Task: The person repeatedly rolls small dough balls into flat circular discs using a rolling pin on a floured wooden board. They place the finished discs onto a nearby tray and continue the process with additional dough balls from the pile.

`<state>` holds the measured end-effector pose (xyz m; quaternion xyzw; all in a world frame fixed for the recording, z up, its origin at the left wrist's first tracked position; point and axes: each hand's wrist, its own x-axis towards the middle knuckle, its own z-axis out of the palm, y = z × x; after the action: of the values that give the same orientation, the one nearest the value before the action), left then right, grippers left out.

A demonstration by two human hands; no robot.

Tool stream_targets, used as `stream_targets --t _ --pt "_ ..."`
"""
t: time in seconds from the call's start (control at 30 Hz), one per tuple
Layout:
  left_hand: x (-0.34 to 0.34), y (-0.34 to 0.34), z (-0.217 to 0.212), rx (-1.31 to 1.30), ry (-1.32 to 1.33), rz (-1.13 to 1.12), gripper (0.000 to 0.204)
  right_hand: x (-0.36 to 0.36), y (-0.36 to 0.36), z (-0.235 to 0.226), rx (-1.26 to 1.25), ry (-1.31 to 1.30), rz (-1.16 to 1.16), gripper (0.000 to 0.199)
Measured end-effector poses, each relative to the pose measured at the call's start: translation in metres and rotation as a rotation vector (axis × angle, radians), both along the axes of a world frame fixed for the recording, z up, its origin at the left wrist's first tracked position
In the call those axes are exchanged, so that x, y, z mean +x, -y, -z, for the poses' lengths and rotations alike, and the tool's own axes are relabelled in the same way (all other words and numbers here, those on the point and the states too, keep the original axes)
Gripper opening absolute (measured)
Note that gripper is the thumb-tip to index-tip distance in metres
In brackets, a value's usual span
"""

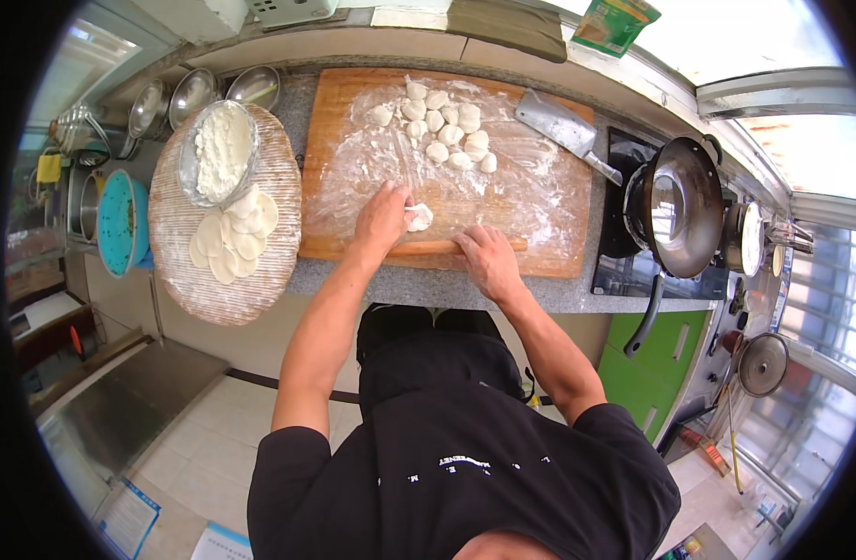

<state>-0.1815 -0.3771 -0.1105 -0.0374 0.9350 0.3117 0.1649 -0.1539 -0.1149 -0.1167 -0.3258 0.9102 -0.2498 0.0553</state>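
White lettering [465, 461] runs across the black shirt [465, 429], on the cutting board's [559, 233] near side; print on the green packet [615, 26], beyond the board's far right corner, is illegible

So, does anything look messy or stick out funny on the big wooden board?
Yes: the cleaver lies slanted, its handle poking past the wooden board toward the black cooktop. White powder, probably flour, is smeared across the wood too.
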Motion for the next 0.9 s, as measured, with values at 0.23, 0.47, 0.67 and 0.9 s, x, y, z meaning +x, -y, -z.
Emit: stream_targets --t 0.23,0.47,0.67,0.9 --pt "0.006 0.002 -0.037 0.087 -0.083 -0.206 0.015 0.004 -0.012 0.003 -0.035 -0.008 0.077 0.034" --pt "0.014 0.015 0.014 0.248 0.076 -0.141 0.034 0.006 -0.014 0.000 -0.010 0.044 0.059 0.034" --pt "0.007 -0.001 0.008 0.144 -0.122 -0.032 0.041 0.006 -0.019 -0.001 -0.012 0.030 0.074 0.033" --pt "-0.010 -0.001 0.009 0.100 0.147 0.250 0.030 0.002 -0.025 -0.003 -0.053 0.051 0.093 0.035"
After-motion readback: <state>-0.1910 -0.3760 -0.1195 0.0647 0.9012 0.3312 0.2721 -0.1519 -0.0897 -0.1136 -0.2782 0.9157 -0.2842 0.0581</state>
